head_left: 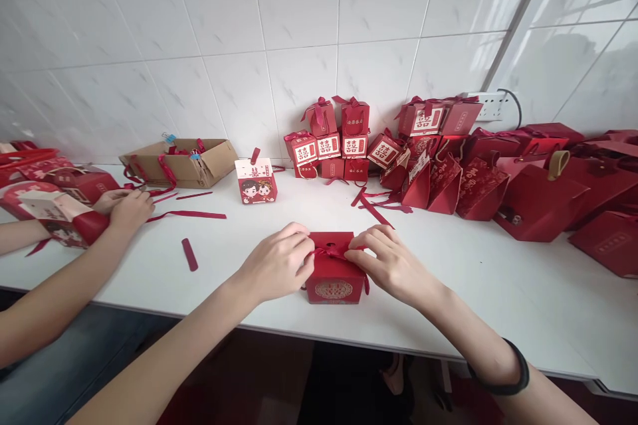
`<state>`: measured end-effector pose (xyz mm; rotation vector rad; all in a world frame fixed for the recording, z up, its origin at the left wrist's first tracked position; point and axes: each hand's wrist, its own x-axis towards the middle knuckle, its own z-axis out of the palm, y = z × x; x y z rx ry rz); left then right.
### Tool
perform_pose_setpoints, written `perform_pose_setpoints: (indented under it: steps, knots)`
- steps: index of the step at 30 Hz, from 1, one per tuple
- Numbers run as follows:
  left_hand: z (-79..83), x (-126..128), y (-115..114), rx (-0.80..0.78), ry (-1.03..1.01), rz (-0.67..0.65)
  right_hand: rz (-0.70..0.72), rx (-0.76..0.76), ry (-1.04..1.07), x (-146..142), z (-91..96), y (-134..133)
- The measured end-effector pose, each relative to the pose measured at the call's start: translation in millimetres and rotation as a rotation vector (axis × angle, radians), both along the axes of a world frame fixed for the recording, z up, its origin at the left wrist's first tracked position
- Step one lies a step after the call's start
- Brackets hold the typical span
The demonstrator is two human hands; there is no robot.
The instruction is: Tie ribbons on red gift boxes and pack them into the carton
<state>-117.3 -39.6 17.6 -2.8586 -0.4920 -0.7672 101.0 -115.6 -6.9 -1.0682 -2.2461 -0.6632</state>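
A red gift box (335, 279) with a gold round emblem on its front stands upright near the table's front edge. Across its top runs a dark red ribbon (329, 252), knotted or crossed near the middle. My left hand (279, 259) pinches the ribbon at the left side of the box top. On the right, my right hand (386, 259) has its fingers closed on the ribbon's other side. Fingertips of both hands hide part of the ribbon ends. A ribbon tail hangs by the box's right side.
Stacked red gift boxes (329, 146) stand against the tiled wall, with more boxes (543, 202) at right. A cardboard box (199, 166) holds ribbons. One white-topped box (256, 182) stands alone. A co-worker's hands (129, 209) work at left. Loose ribbon strips (189, 255) lie about.
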Motion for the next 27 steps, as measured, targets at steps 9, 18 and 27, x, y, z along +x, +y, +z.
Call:
perform_pose_setpoints:
  steps: [9, 18, 27]
  knots:
    - [-1.4, 5.7, -3.7, -0.101, 0.013, 0.137, -0.007, 0.014, 0.006, 1.1, 0.0, -1.9]
    - [-4.0, 13.5, 19.5, -0.275, -0.033, 0.258, -0.02, 0.067, -0.034, -2.4, 2.8, -7.7]
    - [-16.5, 9.3, -10.0, -0.308, -0.166, 0.385, -0.042, 0.122, -0.068, 1.4, -0.6, -10.3]
